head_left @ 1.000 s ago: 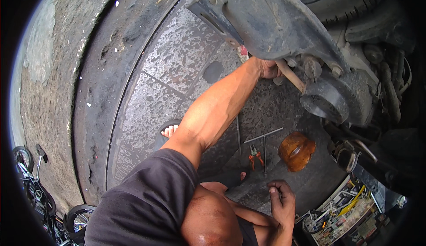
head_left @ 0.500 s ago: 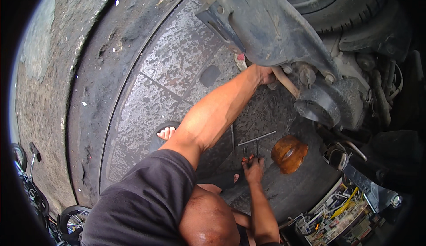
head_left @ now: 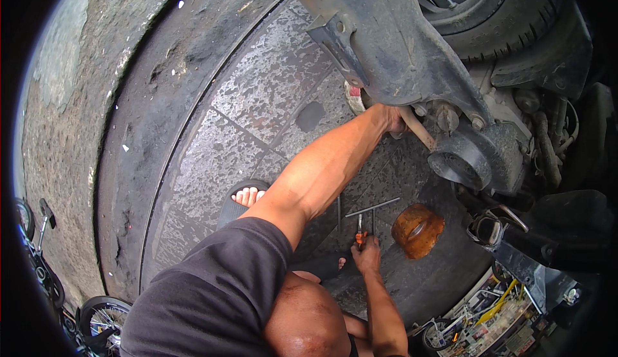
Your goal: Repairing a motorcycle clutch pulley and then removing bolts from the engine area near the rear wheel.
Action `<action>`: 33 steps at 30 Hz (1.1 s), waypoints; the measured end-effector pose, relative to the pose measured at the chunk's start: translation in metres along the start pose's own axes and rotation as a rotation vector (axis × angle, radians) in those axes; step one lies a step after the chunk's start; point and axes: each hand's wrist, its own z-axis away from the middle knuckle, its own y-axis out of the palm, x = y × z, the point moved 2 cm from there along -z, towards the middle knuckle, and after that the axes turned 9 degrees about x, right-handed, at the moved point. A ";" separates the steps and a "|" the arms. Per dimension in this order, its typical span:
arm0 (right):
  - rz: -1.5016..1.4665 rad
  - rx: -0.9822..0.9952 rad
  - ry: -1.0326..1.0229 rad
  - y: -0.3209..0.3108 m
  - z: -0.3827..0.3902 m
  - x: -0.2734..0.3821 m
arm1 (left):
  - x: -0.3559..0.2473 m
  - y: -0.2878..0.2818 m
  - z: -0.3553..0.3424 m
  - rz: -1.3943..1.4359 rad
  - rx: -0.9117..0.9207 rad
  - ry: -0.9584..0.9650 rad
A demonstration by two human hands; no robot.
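My left hand (head_left: 394, 122) reaches up under the grey vehicle panel (head_left: 393, 54), beside a brown rod-like part (head_left: 420, 128). Its fingers are mostly hidden there, so their grip cannot be made out. Low over the floor, my right hand (head_left: 367, 256) is closed around an orange-handled tool (head_left: 361, 236) whose narrow metal end points away from me. Whether it is pliers or a screwdriver is unclear. Just beyond lies a T-handle wrench (head_left: 386, 203) on the floor, with a thin metal rod (head_left: 339, 214) to its left.
An orange-brown, rusty-looking container (head_left: 418, 231) stands right of my right hand. A tire (head_left: 508, 29) and dark mechanical parts (head_left: 463, 164) fill the upper right. My sandalled foot (head_left: 248, 196) rests on the worn tile floor (head_left: 251, 93). Wheeled cycles stand at lower left.
The orange-handled tool now shows its metal end pointing away from me, raised in my right hand. That hand has shifted slightly nearer to me. My left hand stays by the vehicle panel.
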 end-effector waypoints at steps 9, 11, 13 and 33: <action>-0.230 0.173 -0.044 -0.074 0.046 0.028 | -0.009 -0.042 -0.019 -0.128 0.291 0.138; -0.382 0.233 -0.020 -0.084 0.059 0.026 | -0.006 -0.044 -0.024 -0.153 0.361 0.152; -0.384 0.243 0.017 -0.103 0.075 0.033 | -0.002 -0.038 -0.021 -0.110 0.421 0.116; -0.706 0.316 -0.038 -0.125 0.123 0.101 | -0.005 -0.035 -0.014 -0.200 0.231 0.195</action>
